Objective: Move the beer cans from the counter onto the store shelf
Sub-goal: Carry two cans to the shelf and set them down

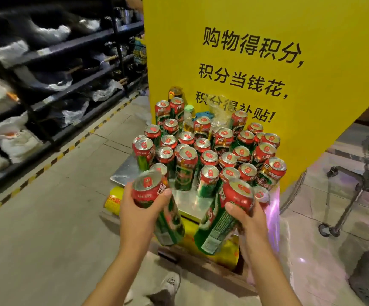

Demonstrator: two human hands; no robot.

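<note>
Cans [205, 151] crowd the counter [124, 173], and with the left hand [139, 208] and right hand [245, 219] each wrapped round one, lifting straight up before turning shelfward probably avoids clipping neighbours.

Bare forearms, no sleeves visible; left hand [138, 214], right hand [248, 219] ungloved; light speckled shoe [168, 286].

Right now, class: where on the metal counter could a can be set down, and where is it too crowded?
Bare metal shows at the counter's front-left corner and the front edge between the two held cans. Behind that, the standing cans are packed close up to the yellow sign.
</note>
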